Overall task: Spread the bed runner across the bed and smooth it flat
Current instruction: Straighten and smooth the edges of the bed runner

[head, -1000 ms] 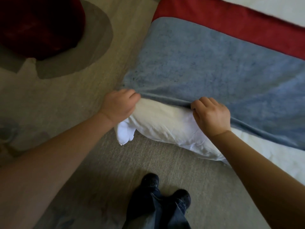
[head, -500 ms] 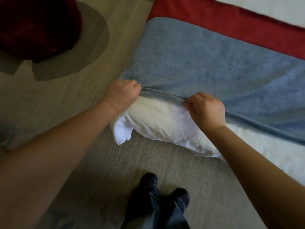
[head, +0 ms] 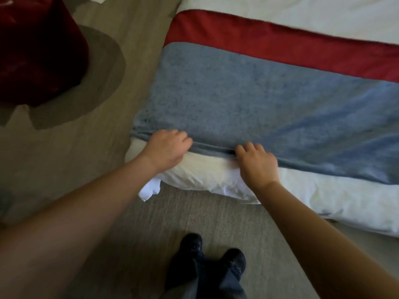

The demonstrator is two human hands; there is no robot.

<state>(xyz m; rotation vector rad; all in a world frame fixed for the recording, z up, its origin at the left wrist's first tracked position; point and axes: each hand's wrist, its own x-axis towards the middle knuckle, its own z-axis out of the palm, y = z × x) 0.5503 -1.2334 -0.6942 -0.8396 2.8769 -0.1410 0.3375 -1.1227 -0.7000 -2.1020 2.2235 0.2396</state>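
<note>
My left hand (head: 167, 148) and right hand (head: 257, 162) sit on the near hem of the runner (head: 237, 100), fingers curled round the fold, I judge to pull it taut and square with the edge of the bed (head: 345, 197). The runner lies across the bed from 9 to 3 o'clock, a red band (head: 280, 39) at 12. My fingertips are hidden under the hem; the 3 o'clock end is cut off.

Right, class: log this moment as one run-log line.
left hand: grips bed runner hem | right hand: grips same hem | bed runner: across bed, hem creased
</note>
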